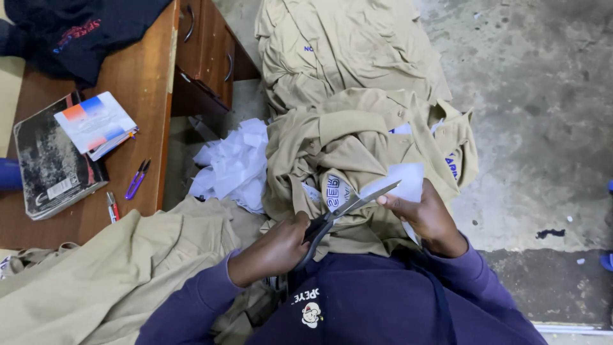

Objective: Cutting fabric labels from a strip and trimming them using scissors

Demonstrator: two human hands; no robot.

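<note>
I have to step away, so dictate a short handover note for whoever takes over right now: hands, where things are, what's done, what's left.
Left hand: gripping the black-handled steel scissors, blades open and pointing right.
Right hand: pinching a white sheet of backing paper at the blade tips.
The khaki cotton shirt lies in the lap, a printed patch showing beside the scissors.
Done, it seems: a heap of white paper scraps lies left of the shirt.
Left: more khaki garments are stacked on the floor ahead and at the left; whether they are trimmed cannot be told.
</note>
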